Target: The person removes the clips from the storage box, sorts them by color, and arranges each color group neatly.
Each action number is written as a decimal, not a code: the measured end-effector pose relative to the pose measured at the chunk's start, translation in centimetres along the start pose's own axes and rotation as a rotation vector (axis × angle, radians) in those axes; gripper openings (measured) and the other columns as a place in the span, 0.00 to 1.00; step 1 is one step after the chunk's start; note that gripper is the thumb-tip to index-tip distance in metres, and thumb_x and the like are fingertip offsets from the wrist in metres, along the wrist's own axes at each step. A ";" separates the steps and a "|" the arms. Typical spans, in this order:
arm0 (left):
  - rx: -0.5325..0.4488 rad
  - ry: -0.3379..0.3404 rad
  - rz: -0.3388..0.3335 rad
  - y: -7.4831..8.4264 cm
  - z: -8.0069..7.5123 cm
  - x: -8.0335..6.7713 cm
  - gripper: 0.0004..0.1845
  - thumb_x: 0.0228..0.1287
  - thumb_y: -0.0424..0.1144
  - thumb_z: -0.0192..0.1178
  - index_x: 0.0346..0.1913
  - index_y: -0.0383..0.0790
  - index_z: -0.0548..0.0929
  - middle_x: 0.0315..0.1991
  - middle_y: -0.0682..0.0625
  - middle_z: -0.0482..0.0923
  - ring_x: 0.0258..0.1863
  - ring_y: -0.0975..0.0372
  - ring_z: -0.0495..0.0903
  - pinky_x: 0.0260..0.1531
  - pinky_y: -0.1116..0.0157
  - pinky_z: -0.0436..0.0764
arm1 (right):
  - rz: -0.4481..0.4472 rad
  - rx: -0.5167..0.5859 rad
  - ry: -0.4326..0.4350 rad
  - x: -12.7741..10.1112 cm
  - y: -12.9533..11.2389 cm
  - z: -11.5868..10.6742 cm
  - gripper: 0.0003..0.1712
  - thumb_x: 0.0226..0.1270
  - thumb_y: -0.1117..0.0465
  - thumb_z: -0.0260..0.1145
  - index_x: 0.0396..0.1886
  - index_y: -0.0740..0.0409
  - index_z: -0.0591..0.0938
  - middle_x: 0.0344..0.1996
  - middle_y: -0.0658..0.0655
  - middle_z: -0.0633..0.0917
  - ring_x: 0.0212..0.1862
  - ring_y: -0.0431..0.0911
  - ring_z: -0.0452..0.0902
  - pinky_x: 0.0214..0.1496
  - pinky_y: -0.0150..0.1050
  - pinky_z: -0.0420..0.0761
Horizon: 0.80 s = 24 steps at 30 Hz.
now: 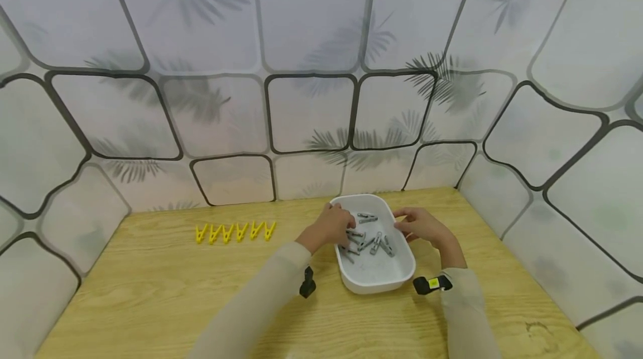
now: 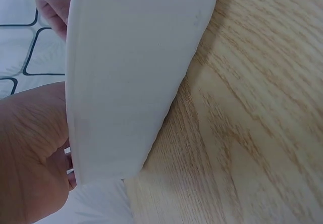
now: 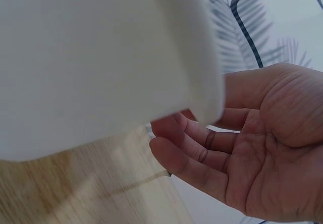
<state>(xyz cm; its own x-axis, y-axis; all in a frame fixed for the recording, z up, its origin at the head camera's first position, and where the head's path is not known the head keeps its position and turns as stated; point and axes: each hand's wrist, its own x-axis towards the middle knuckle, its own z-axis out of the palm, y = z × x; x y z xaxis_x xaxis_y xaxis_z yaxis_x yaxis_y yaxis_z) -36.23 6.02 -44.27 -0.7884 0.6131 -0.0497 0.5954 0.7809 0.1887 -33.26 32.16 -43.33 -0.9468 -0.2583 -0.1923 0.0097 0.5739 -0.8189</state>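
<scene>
A white plastic basin (image 1: 369, 281) stands on the wooden table with several grey metal clothespins (image 1: 375, 243) loose inside. My left hand (image 1: 332, 224) reaches over the basin's left rim, its fingers bent down near the clothespins. Its fingertips are hidden, also in the left wrist view, where the basin wall (image 2: 126, 82) covers them. On the opposite side my right hand (image 1: 424, 226) holds the basin's right rim. The right wrist view shows its fingers (image 3: 194, 171) curled beneath the rim (image 3: 209, 100).
A row of several yellow clothespins (image 1: 228, 234) lies on the table (image 1: 166, 286), left of the basin. Patterned cloth walls (image 1: 311, 113) enclose the table at the back and both sides.
</scene>
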 end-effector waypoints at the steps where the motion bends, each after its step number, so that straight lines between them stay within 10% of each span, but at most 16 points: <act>1: 0.007 -0.004 -0.002 -0.1 0.1 0.1 0.21 0.53 0.44 0.78 0.51 0.49 0.89 0.43 0.56 0.87 0.43 0.62 0.70 0.62 0.53 0.64 | -0.002 0.000 -0.001 0.0 0.0 0.0 0.27 0.75 0.63 0.60 0.68 0.73 0.72 0.42 0.66 0.86 0.36 0.47 0.85 0.44 0.49 0.87; 24: -0.045 -0.016 -0.037 0.1 0.7 0.7 0.12 0.54 0.35 0.72 0.42 0.53 0.92 0.30 0.62 0.84 0.38 0.64 0.73 0.61 0.56 0.62 | -0.008 0.005 0.004 -0.1 0.0 0.1 0.26 0.75 0.63 0.61 0.67 0.74 0.72 0.40 0.65 0.86 0.35 0.47 0.85 0.44 0.50 0.87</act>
<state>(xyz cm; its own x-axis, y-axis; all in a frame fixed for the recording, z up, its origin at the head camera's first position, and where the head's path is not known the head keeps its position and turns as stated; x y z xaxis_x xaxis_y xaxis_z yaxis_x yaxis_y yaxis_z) -36.66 6.61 -45.02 -0.8069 0.5861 -0.0731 0.5582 0.7971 0.2302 -33.09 32.12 -43.36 -0.9480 -0.2603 -0.1834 0.0033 0.5680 -0.8230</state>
